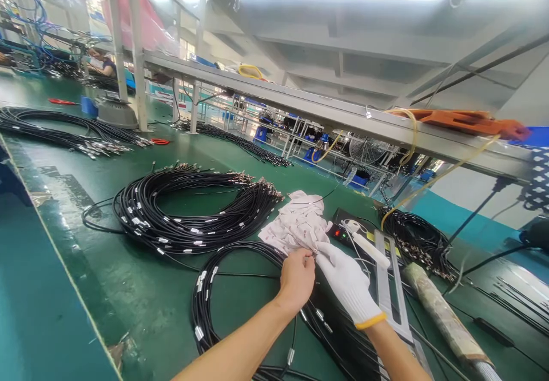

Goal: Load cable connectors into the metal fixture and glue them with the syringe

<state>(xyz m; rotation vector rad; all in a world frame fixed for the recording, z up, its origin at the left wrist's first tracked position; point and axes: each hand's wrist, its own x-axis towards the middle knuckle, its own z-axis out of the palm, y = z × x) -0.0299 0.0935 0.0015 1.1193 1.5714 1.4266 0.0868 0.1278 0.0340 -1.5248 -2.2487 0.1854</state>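
My bare left hand (298, 275) is closed, its thumb and fingers pinched together. Touching it at the fingertips is my right hand (343, 278), in a white knit glove with a yellow cuff, also closed. Whatever sits between the fingers is too small and covered to name. Just beyond the fingertips lies a crumpled pale printed cloth (300, 221). Beneath my forearms, a loop of black cables (206, 295) with white labels spreads over the green table (154, 312). A larger coiled bundle of black cables (171, 235) with metal ends lies to the left of the cloth.
Right of my glove are a black box with lit indicators (338, 232), a white-handled tool (369, 246), a metal frame (392, 289) and a wrapped roll (446, 318). More cable bundles (416, 238) lie about. A metal shelf rail (300, 95) crosses above, holding an orange tool (463, 120).
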